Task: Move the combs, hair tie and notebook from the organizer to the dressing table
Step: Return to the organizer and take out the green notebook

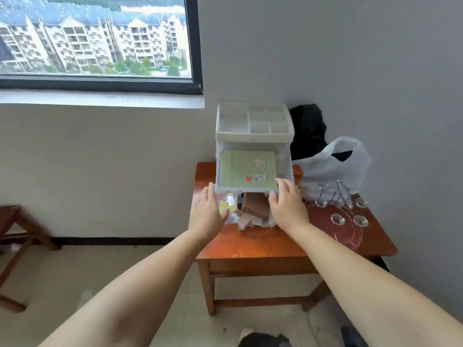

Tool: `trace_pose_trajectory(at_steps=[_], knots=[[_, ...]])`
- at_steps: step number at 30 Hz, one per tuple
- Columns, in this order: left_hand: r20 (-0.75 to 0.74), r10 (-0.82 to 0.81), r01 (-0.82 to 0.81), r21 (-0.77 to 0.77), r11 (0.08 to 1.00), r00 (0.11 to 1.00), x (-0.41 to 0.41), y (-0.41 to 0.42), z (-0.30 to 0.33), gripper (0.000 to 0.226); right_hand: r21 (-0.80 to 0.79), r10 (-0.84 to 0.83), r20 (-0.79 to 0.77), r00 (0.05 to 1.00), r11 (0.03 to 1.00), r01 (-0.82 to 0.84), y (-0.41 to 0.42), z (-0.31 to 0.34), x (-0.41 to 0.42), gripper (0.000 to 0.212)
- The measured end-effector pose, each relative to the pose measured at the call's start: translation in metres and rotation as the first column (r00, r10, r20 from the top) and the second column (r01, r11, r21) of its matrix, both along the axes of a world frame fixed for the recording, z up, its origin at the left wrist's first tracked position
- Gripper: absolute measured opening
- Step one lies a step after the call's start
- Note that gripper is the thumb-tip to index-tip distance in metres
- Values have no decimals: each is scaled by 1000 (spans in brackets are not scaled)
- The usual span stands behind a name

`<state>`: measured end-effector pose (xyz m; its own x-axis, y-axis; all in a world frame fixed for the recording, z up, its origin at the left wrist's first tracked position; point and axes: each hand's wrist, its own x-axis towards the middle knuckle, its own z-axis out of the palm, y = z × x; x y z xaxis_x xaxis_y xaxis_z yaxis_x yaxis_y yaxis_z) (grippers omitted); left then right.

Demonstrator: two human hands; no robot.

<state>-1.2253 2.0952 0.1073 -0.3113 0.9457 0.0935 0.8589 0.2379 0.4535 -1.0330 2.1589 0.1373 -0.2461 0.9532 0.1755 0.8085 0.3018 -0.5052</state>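
A white translucent organizer stands at the back of the wooden dressing table. Its upper drawer is pulled out, and a light green notebook with small stickers lies flat inside. My left hand grips the drawer's front left corner. At the front right corner my right hand has its fingers over the rim. Below, the lower compartment shows a brown block-like item, a yellow-green piece and crumpled bits. I cannot make out any combs or a hair tie.
A white plastic bag and a black bag sit right of the organizer by the wall. Several metal springs lie on a clear plate on the table's right side. A wooden stool stands on the floor at left.
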Motion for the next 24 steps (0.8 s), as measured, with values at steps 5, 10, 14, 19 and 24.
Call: trace_pose_trajectory(at_steps=[5, 10, 14, 19, 24], knots=[[127, 82, -81, -10, 997, 989, -7, 64, 3, 82, -71, 46, 0, 999, 996, -46, 82, 10, -23, 42], [269, 57, -80, 74, 994, 961, -15, 71, -7, 62, -257, -216, 84, 973, 939, 230, 117, 5, -45, 46], [261, 42, -66, 83, 994, 964, -22, 70, -13, 62, -377, -342, 10, 940, 869, 321, 130, 2, -62, 46], [264, 25, -45, 69, 997, 964, -27, 71, -10, 61, -519, -365, -148, 919, 820, 242, 143, 10, -54, 30], [317, 18, -42, 70, 997, 948, -25, 70, -8, 58, -606, -381, -397, 835, 792, 74, 137, 28, -49, 20]])
